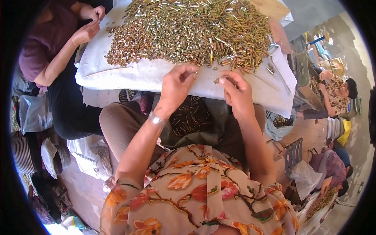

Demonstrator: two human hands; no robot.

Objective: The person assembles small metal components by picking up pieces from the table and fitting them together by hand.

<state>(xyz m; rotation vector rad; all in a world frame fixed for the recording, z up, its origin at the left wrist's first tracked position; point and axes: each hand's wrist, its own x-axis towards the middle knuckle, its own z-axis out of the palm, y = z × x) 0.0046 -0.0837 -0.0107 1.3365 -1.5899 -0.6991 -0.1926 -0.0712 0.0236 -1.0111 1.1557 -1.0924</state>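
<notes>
A table (pixel 156 76) covered with a white sheet is seen ahead of the person, and on its far half a broad heap of small brass-coloured and silvery metal pieces (pixel 188 31) is spread, its near edge lying just beyond both hands. Below the table's near edge, a dark cloth-lined lap tray of sorted pieces (pixel 192 117) is seen between the knees, directly under the 2 wrists. At the left corner of the table, the hands of a co-worker (pixel 88 25) in a maroon sleeve are occupied at the heap's edge, well apart from the person's own. The left hand (pixel 176 86) is raised over the table's near edge with its fingers curled; a thin, small piece appears to be pinched at the fingertips near the heap's edge, though this is too small to be told with certainty. The right hand (pixel 235 92) is closed on a short brass piece (pixel 217 80), which is gripped between thumb and fingertips with its long axis lying roughly left to right, its free end pointed toward the left hand. The 2 hands are near each other, the piece lies between them, and the right hand is the nearer to it, while the heap lies straight ahead of both.
</notes>
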